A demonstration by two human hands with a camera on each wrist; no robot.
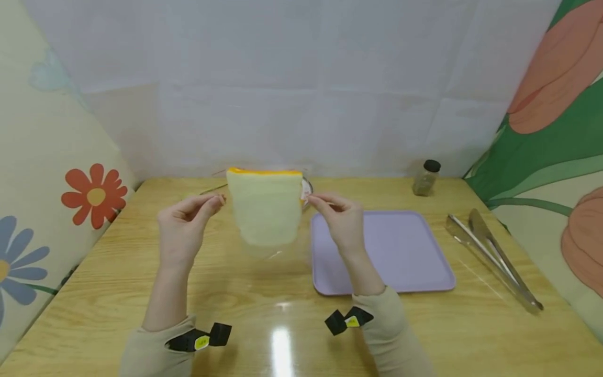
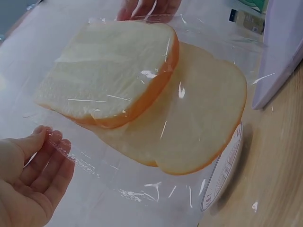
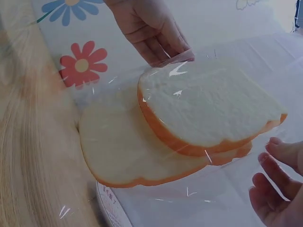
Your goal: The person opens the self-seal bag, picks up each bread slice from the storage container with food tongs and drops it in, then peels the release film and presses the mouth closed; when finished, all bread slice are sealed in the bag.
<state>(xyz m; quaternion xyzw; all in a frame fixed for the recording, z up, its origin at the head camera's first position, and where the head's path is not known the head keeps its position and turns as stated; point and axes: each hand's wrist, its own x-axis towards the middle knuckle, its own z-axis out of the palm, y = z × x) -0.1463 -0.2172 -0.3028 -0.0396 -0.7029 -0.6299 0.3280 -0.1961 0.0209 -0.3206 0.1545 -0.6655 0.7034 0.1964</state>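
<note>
Pinching clear plastic (image 2: 142, 191), bread (image 2: 113, 71) partly hiding plate (image 2: 225, 172)

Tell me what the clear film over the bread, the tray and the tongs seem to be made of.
Clear film: probably thin, glossy plastic, since bread slices show through it under bright glints.
Tray: likely smooth plastic, evenly purple with rounded corners.
Tongs: apparently shiny metal, from their silvery highlights; the exact metal cannot be told.

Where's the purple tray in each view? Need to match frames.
Head: purple tray, right of centre, lower half.
Left wrist: upper right, cut off by the frame edge.
Right wrist: not in it.
Shared landmark: the bread, visible in all three views.
</note>
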